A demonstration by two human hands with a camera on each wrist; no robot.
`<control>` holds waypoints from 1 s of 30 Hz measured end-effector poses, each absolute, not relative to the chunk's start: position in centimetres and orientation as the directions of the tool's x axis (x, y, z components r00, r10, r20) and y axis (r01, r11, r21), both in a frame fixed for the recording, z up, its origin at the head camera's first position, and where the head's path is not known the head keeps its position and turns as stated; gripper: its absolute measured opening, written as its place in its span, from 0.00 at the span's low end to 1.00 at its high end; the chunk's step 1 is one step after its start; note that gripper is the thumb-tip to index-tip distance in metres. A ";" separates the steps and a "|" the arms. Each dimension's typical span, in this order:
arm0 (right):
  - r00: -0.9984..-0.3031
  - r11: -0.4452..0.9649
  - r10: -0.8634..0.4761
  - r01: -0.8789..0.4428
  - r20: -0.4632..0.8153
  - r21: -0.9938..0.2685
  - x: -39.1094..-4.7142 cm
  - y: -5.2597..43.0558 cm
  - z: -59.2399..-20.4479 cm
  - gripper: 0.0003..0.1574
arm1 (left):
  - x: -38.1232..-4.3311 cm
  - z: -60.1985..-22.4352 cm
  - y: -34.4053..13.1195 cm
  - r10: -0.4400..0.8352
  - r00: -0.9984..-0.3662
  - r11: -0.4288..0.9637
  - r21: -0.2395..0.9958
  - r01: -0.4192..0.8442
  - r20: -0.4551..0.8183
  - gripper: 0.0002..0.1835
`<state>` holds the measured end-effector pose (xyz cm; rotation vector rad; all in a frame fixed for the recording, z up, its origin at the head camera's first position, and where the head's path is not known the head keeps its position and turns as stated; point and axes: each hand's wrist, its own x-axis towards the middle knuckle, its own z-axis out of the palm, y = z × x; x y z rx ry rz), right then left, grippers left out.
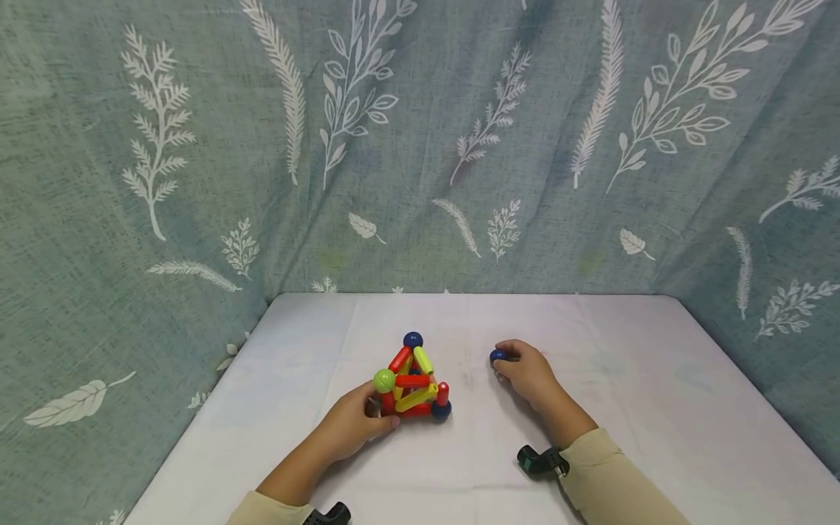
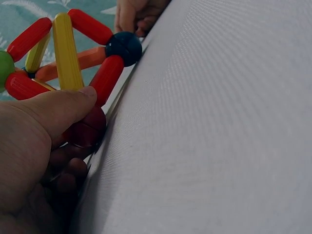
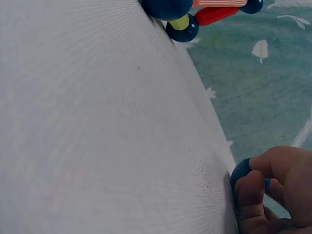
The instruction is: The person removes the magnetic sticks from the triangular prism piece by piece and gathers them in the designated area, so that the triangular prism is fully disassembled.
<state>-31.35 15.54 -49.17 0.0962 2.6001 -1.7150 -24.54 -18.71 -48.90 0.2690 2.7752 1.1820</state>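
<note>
A toy frame of magnetic rods and balls stands on the white table, with red, yellow, light green and orange rods. A green ball and several blue balls join its corners. My left hand grips its near left corner; the thumb lies along a red rod, beside a dark red ball. One short red rod rises from the blue ball at the near right corner. Off to the right, my right hand pinches a loose blue ball between thumb and fingers, low at the tabletop.
White cloth covers the table. Behind it and along both sides hangs a green curtain with white leaf prints. A black wrist camera sits at the right sleeve, and another at the left.
</note>
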 end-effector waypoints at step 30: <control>-0.992 0.415 0.113 0.098 -0.055 -0.905 -30.4 15.5 -47.9 0.32 | -24.6 -49.1 -18.9 0.223 -0.973 0.652 0.750 0.110 -0.051 0.29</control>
